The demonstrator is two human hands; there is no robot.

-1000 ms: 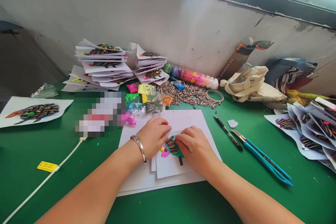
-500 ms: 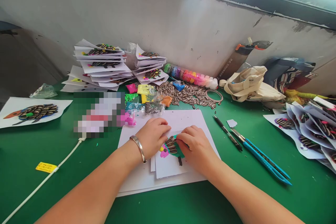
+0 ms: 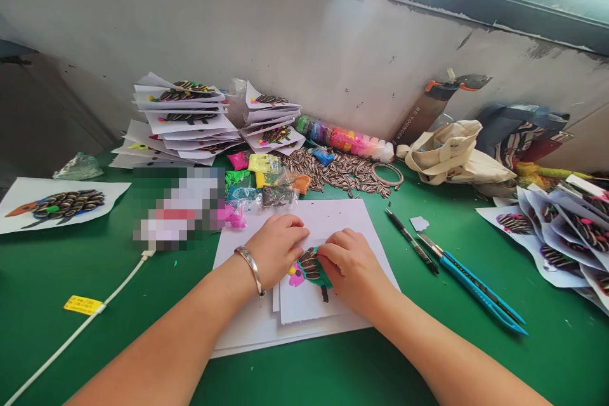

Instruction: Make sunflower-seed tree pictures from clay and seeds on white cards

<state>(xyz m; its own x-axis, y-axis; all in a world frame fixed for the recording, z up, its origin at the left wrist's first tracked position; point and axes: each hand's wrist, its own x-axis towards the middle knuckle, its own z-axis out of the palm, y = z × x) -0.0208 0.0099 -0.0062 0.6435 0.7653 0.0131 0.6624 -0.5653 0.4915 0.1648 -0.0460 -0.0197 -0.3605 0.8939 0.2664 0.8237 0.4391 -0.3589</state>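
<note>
**Both hands on the seed figure at the middle of the table**

Head view: I am looking down at a green table point(image 3: 95, 266) with a stack of white paper point(image 3: 333, 216) in front of me and a small sheet point(image 3: 304, 304) lying on top of it. On that small sheet sits the seed figure point(image 3: 309, 264), a green clay shape covered with striped seeds, with a pink bit at its left end. It lies right between my two hands.

My left hand point(image 3: 276, 247) has its fingers curled under, knuckles up. It bears down on the small sheet and touches the left edge of the figure. A metal bracelet point(image 3: 251, 268) is on that wrist.

My right hand point(image 3: 349, 263) is bent over the figure's right side with its fingertips on the seeds. I cannot tell whether they pinch a seed, as the tips are hidden under the knuckles.

Just right of the paper lie a black pen point(image 3: 412, 241) and a blue utility knife point(image 3: 476, 285), side by side. Behind the paper is a loose pile of sunflower seeds point(image 3: 342, 171), with small bags of coloured clay point(image 3: 259, 168) to its left and a tube of coloured clay point(image 3: 347, 137) against the wall.

Stacks of finished cards point(image 3: 185, 117) stand at the back left and more finished sheets point(image 3: 561, 228) fan out at the right edge. A single finished sheet point(image 3: 57, 203) lies far left. A white cable point(image 3: 85, 320) crosses the near left, beside a yellow tag point(image 3: 83, 304). A canvas bag point(image 3: 457, 152) slumps at the back right.
</note>
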